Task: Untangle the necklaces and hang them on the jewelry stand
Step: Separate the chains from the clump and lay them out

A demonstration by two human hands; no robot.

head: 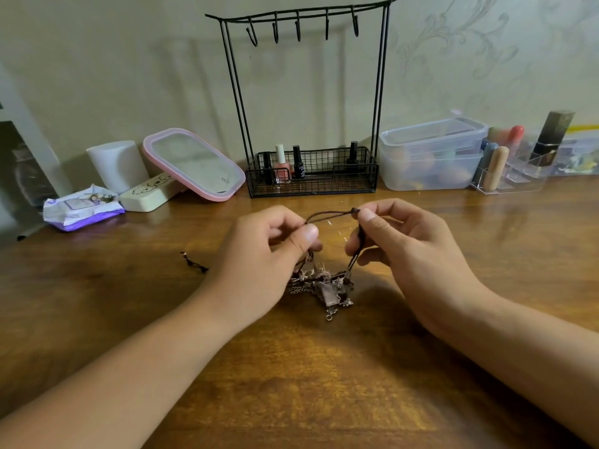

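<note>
- Necklaces (319, 283) lie in one knotted clump of chain, cord and small pendants on the wooden table (291, 384), just in front of the jewelry stand (308, 102) and between the two hands.
- Left hand (272, 254), in front of the stand and slightly left of its middle, pinches a dark cord (327, 217) between thumb and forefinger, the other fingers curled under.
- Right hand (402, 247), in front of the stand's right post, pinches the same cord at its knotted end; the cord runs between the hands and down into the clump.
- Stand's five hooks (298, 29) along the top bar are all bare; only nail polish bottles (283, 165) sit in its wire basket.
- A short loose cord end (194, 263) lies on the table left of the left hand, well in front of the stand.
- By my reading the work is at an early stage: nothing is hung, no necklace is visibly separated, and all the untangling and hanging remains.
</note>
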